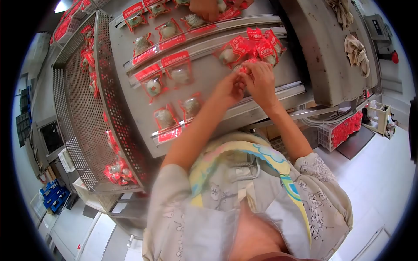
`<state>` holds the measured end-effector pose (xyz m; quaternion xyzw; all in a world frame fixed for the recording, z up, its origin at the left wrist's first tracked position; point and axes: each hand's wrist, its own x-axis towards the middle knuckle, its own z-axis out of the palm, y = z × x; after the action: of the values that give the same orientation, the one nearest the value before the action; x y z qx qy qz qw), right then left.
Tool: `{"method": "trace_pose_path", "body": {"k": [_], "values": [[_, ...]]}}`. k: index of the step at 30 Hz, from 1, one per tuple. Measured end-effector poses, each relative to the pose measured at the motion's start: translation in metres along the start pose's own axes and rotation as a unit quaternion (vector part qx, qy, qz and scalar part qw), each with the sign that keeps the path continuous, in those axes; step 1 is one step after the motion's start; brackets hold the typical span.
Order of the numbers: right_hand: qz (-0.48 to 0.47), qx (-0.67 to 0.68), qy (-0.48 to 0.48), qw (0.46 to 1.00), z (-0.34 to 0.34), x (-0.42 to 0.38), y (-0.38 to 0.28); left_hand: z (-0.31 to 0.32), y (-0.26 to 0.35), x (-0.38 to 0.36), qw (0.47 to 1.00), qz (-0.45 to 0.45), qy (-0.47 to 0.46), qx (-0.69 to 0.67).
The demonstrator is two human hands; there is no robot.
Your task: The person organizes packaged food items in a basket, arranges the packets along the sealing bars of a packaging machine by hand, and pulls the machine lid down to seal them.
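Both hands are in close now, left hand (234, 89) and right hand (260, 80) meeting at a red-labelled egg packet (245, 68) on the near edge of the loose pile (265, 48); fingertips are bunched, but whether either hand truly grips it, I can't tell. This looks like picking and straightening single packets; the next move calls for a clean pinch on one label. Laid-out packets (154, 86) carry white Chinese lettering, apparently opening 五香, the rest too soft.
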<state>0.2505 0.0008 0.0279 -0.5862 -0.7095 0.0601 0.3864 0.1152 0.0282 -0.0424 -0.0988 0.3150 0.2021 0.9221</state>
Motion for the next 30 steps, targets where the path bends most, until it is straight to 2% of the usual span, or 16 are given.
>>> {"method": "trace_pose_path", "body": {"k": [2, 5, 6, 8, 10, 12, 16, 19, 20, 22, 23, 25, 26, 27, 29, 30], "values": [[0.034, 0.044, -0.027, 0.998, -0.011, -0.012, -0.005, -0.001, -0.002, -0.001, 1.000, 0.010, 0.021, -0.003], [0.160, 0.169, 0.089, 0.968, -0.024, -0.023, -0.024, 0.001, -0.010, -0.026, 0.995, 0.060, 0.072, 0.018], [0.241, 0.217, 0.053, 0.944, -0.024, -0.030, -0.021, 0.002, -0.010, -0.042, 0.993, 0.071, 0.085, 0.030], [0.395, 0.304, -0.020, 0.867, -0.027, -0.048, -0.011, 0.000, -0.010, -0.062, 0.989, 0.072, 0.126, 0.035], [0.511, 0.348, -0.163, 0.769, -0.027, -0.049, -0.002, -0.005, -0.009, -0.074, 0.981, 0.055, 0.183, 0.020], [0.604, 0.376, -0.250, 0.656, -0.022, -0.045, 0.001, -0.010, -0.005, -0.083, 0.987, 0.032, 0.149, 0.054], [0.603, 0.486, -0.314, 0.550, -0.004, -0.048, 0.019, -0.024, 0.000, -0.089, 0.985, 0.005, 0.117, 0.126], [0.596, 0.505, -0.347, 0.519, 0.000, -0.043, 0.024, -0.011, -0.002, -0.095, 0.976, 0.021, 0.153, 0.155], [0.595, 0.525, -0.367, 0.485, -0.003, -0.038, 0.024, -0.020, -0.001, -0.092, 0.972, 0.027, 0.143, 0.187], [0.550, 0.486, -0.375, 0.566, 0.001, -0.039, 0.029, -0.037, 0.007, -0.087, 0.960, 0.037, 0.125, 0.247], [0.525, 0.465, -0.379, 0.604, 0.002, -0.039, 0.027, -0.038, 0.006, -0.090, 0.914, 0.098, 0.158, 0.360], [0.406, 0.300, -0.377, 0.777, 0.005, -0.040, 0.026, -0.033, 0.008, -0.097, 0.768, 0.211, 0.212, 0.566], [0.340, 0.240, -0.349, 0.840, 0.010, -0.046, 0.026, -0.031, 0.009, -0.097, 0.600, 0.274, 0.229, 0.716], [0.269, 0.177, -0.315, 0.893, 0.013, -0.050, 0.024, -0.030, 0.006, -0.097, 0.534, 0.295, 0.240, 0.755], [0.266, 0.103, -0.301, 0.910, 0.019, -0.051, 0.014, -0.027, -0.001, -0.093, 0.393, 0.332, 0.255, 0.819], [0.255, 0.077, -0.293, 0.919, 0.022, -0.053, 0.014, -0.027, -0.002, -0.091, 0.372, 0.317, 0.272, 0.829]]}}
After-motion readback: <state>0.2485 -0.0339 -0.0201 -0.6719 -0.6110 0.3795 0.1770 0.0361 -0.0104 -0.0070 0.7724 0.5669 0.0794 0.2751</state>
